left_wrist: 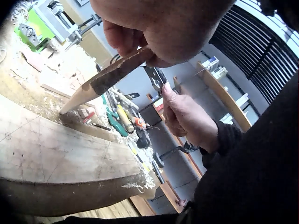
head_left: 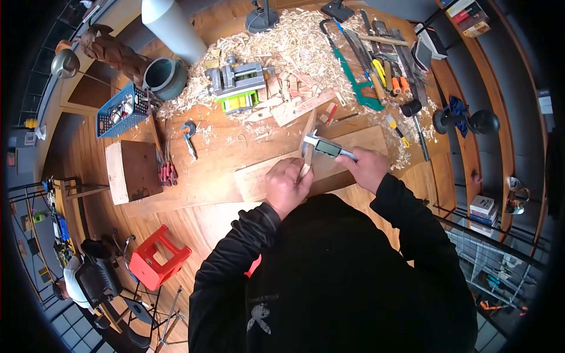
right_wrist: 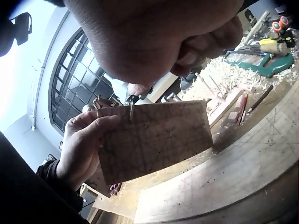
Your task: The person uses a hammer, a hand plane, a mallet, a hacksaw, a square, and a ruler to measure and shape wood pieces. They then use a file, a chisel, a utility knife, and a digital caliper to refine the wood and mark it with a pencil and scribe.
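My left hand (head_left: 287, 183) grips a flat wooden piece (right_wrist: 156, 140) by one end, thumb lying on its face in the right wrist view. The piece is held on edge above the bench, with pencil-like lines across its face. In my right hand (head_left: 366, 167) is a digital caliper (head_left: 327, 146) with a grey body and small display. The caliper's jaws sit at the upper edge of the wooden piece, near the left thumb. Beneath both hands lies a long pale board (head_left: 365, 141) marked with drawn lines.
Wood shavings (head_left: 282, 41) cover the back of the bench around a grey vise (head_left: 238, 79). Saws, chisels and a green-framed saw (head_left: 353, 76) lie at the back right, a mallet (head_left: 416, 117) nearer. A wooden box (head_left: 132, 170), blue basket (head_left: 122, 110) and wrench (head_left: 189, 139) stand left.
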`<action>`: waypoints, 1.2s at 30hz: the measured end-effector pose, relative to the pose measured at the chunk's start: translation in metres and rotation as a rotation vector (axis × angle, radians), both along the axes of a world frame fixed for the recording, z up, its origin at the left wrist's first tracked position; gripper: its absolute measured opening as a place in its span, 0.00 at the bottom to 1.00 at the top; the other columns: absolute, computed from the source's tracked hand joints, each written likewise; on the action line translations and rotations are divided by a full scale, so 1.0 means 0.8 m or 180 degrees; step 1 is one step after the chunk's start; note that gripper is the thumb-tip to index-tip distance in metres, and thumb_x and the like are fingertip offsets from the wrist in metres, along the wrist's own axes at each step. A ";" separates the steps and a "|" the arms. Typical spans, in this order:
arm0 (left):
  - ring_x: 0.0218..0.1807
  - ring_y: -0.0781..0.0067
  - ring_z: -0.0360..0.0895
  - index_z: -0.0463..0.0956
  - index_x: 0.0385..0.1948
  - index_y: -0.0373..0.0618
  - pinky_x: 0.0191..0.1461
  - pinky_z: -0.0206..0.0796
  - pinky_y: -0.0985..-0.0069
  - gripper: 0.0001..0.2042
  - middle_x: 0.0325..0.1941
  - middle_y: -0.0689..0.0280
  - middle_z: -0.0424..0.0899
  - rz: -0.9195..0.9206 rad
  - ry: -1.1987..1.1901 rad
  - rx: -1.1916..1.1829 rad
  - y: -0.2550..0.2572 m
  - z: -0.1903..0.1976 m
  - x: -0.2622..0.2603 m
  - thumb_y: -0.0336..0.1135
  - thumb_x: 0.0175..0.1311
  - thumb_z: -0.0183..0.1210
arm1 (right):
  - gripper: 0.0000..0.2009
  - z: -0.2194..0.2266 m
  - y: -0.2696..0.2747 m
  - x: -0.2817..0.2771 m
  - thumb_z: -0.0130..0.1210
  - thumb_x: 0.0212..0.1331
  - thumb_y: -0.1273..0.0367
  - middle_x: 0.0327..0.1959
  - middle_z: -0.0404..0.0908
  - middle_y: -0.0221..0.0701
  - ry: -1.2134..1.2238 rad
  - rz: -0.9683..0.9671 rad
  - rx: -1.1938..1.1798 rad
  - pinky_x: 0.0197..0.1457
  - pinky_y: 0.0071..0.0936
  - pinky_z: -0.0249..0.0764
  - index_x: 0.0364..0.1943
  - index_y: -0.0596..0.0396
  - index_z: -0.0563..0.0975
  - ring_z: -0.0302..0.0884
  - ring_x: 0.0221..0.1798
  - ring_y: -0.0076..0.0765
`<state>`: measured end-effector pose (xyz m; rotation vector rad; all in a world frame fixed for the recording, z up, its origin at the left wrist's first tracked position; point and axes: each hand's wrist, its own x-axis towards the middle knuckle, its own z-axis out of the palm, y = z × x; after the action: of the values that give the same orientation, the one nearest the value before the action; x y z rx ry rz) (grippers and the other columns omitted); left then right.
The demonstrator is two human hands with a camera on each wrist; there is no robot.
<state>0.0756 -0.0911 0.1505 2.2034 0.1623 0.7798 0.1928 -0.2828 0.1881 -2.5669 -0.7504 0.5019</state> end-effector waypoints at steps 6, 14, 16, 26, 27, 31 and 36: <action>0.27 0.52 0.80 0.80 0.28 0.36 0.33 0.74 0.65 0.09 0.26 0.54 0.82 -0.0070 0.0444 0.0137 0.006 -0.007 -0.017 0.30 0.48 0.67 | 0.24 -0.001 0.003 -0.004 0.55 0.59 0.44 0.22 0.79 0.39 -0.0061 0.0002 -0.0129 0.31 0.45 0.72 0.26 0.52 0.79 0.79 0.28 0.52; 0.21 0.56 0.75 0.76 0.19 0.41 0.26 0.69 0.64 0.07 0.18 0.58 0.76 0.0100 0.0388 0.0357 0.004 -0.003 -0.009 0.31 0.50 0.64 | 0.25 0.012 0.011 -0.005 0.54 0.59 0.43 0.23 0.80 0.40 0.0077 -0.0149 -0.0276 0.34 0.46 0.73 0.28 0.52 0.81 0.79 0.30 0.53; 0.20 0.56 0.75 0.75 0.18 0.41 0.25 0.68 0.64 0.08 0.17 0.59 0.75 0.0149 0.0384 0.0394 0.003 0.000 -0.009 0.31 0.51 0.64 | 0.26 0.018 0.014 -0.006 0.54 0.58 0.42 0.23 0.80 0.41 0.0290 -0.0273 -0.0213 0.34 0.45 0.73 0.29 0.52 0.81 0.79 0.30 0.53; 0.20 0.54 0.75 0.74 0.16 0.42 0.25 0.68 0.62 0.10 0.16 0.58 0.74 0.0259 0.0575 0.0533 0.002 0.015 -0.008 0.33 0.50 0.65 | 0.25 0.027 0.017 -0.003 0.55 0.58 0.43 0.21 0.79 0.41 0.0118 -0.0242 -0.0025 0.34 0.44 0.73 0.26 0.53 0.80 0.79 0.29 0.53; 0.21 0.54 0.75 0.74 0.16 0.42 0.25 0.68 0.62 0.10 0.17 0.58 0.74 0.0268 0.0636 0.0533 0.002 0.015 -0.008 0.33 0.50 0.65 | 0.25 0.031 0.018 -0.003 0.55 0.58 0.44 0.21 0.79 0.41 0.0098 -0.0220 -0.0003 0.33 0.44 0.73 0.25 0.53 0.80 0.79 0.28 0.53; 0.21 0.53 0.75 0.74 0.16 0.42 0.26 0.68 0.62 0.10 0.16 0.58 0.74 0.0288 0.0647 0.0519 0.004 0.016 -0.006 0.34 0.50 0.65 | 0.23 0.040 0.019 -0.004 0.56 0.59 0.45 0.21 0.79 0.40 -0.0011 -0.0139 0.0107 0.32 0.44 0.73 0.25 0.53 0.80 0.79 0.28 0.53; 0.21 0.53 0.75 0.74 0.15 0.42 0.26 0.68 0.62 0.11 0.17 0.58 0.75 0.0338 0.0725 0.0501 0.005 0.020 -0.001 0.35 0.50 0.65 | 0.23 0.045 0.019 -0.005 0.56 0.59 0.45 0.21 0.79 0.40 -0.0131 -0.0077 0.0080 0.32 0.44 0.73 0.25 0.52 0.80 0.79 0.27 0.52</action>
<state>0.0745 -0.0873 0.1664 2.4473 0.3438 0.6142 0.1891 -0.2676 0.2242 -2.5670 -0.7340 0.4305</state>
